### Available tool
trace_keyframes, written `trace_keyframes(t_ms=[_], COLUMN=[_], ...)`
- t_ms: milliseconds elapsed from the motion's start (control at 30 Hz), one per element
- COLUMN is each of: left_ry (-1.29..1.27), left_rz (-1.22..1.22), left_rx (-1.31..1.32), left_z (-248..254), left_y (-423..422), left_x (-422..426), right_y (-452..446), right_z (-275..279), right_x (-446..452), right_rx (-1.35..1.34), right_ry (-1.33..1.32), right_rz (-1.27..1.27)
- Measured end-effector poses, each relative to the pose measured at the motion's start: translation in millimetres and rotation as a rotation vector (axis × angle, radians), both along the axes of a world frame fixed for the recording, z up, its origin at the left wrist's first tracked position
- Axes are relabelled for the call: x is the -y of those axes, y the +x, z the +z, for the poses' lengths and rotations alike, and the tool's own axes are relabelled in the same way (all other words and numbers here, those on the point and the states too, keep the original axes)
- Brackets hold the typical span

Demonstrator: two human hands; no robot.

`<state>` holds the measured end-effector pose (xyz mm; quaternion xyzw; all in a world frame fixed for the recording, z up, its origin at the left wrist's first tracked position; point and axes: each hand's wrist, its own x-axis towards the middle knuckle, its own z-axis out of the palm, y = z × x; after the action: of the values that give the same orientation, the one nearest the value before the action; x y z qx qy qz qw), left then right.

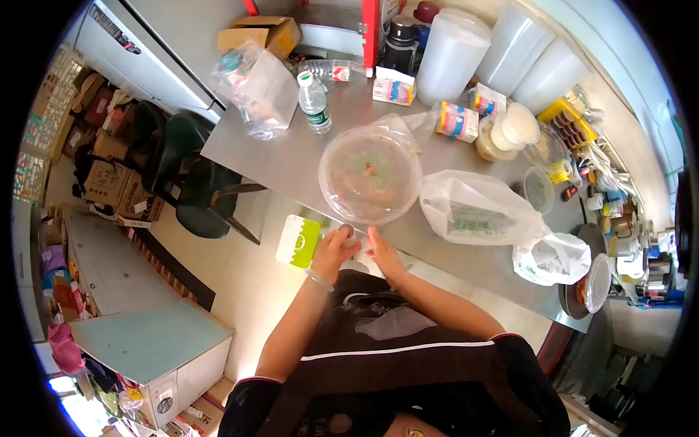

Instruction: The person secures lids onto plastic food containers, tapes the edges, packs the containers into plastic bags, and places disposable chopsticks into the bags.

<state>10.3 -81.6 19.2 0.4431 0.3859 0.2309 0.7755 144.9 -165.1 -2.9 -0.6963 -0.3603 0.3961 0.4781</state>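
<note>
Covered bowl (370, 175) is sitting at the near edge of the surface (280, 162), both hands just below it.
Left hand (331, 255) is curling its fingers at a small round item (348, 231), too unclear to name; firmness of grip cannot be told. Right hand (386, 262) is facing it, fingers parted, apparently holding nothing. A green-and-white box (298, 240) is lying beside the left hand; contact cannot be confirmed. A white plastic bag (473, 210) is resting right of the bowl; a water bottle (314, 105) is standing beyond, to its left. Risks: a forearm or sleeve catching the rim could tip the bowl off the edge; loose fingertips could drop the item.
</note>
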Motion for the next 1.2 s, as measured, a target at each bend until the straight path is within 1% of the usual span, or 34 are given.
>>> trace_keyframes(t_ms=[33, 67, 100, 167, 200, 267, 300, 333, 367, 433, 467, 500, 567, 600, 633, 700, 733, 767, 833, 900, 933, 1000, 1100, 1133, 1200], left_ry=[-0.115, -0.231, -0.351, -0.355, -0.351, -0.273, -0.232, -0.061, 0.052, 0.271, 0.286, 0.149, 0.145, 0.306, 0.464, 0.145, 0.170, 0.195, 0.369, 0.853, 0.901, 0.998, 1.051, 1.076, 1.132], left_rz=[0.060, 0.122, 0.183, 0.229, 0.248, 0.362, 0.422, 0.418, 0.341, 0.181, 0.135, 0.025, -0.308, -0.284, -0.257, 0.273, 0.419, 0.561, 0.473, 0.505, 0.471, 0.404, 0.373, 0.349, 0.297], left_rx=[0.030, 0.064, 0.097, 0.095, 0.098, 0.038, 0.010, -0.117, -0.169, -0.273, -0.181, -0.084, 0.162, 0.047, -0.069, 0.105, -0.001, -0.109, -0.586, -0.729, -0.815, -0.997, -1.017, -0.960, -0.836], left_z=[1, 3, 4, 9, 12, 22, 26, 28, 34, 52, 61, 81, 108, 108, 108, 85, 64, 42, 18, -42, -46, -53, -58, -58, -55], left_y=[-1, 1, 2, 4, 8, 12, 13, 15, 17, 19, 19, 13, -11, -23, -35, -39, -38, -34, -15, 16, 33, 59, 69, 67, 55], left_x=[-2, -3, -2, 3, 4, 6, 9, 13, 20, 39, 51, 56, 55, 46, 35, -5, -35, -66, -121, -167, -180, -195, -200, -202, -202], right_y=[11, 18, 20, 28, 29, 31, 29, 26, 24, 22, 22, 20, 23, 24, 23, 14, 16, 24, 51, 73, 78, 71, 51, 41, 18], right_z=[42, 67, 72, 77, 75, 67, 65, 62, 58, 39, 34, 38, 49, 46, 50, 68, 79, 81, 81, 83, 83, 72, 66, 66, 64], right_x=[12, 16, 11, -8, -15, -32, -37, -40, -42, -55, -61, -63, -66, -64, -62, -60, -58, -53, -44, -37, -35, -36, -64, -80, -113], right_rx=[0.060, 0.124, 0.267, 0.546, 0.614, 0.757, 0.732, 0.703, 0.672, 0.634, 0.618, 0.611, 0.606, 0.600, 0.517, 0.346, 0.181, 0.329, 0.634, 0.787, 0.861, 0.926, 0.989, 1.008, 0.999], right_ry=[-0.065, -0.131, 0.039, 0.380, 0.355, 0.311, 0.296, 0.278, 0.257, 0.218, 0.204, 0.217, 0.243, 0.209, 0.242, 0.305, 0.352, 0.346, 0.319, 0.321, 0.314, 0.226, 0.100, 0.065, 0.128], right_rz=[0.072, 0.145, 0.153, 0.157, 0.254, 0.445, 0.416, 0.391, 0.368, 0.232, 0.165, 0.177, 0.194, 0.241, 0.240, 0.242, 0.350, 0.307, 0.216, 0.011, -0.088, 0.080, 0.312, 0.379, 0.435])
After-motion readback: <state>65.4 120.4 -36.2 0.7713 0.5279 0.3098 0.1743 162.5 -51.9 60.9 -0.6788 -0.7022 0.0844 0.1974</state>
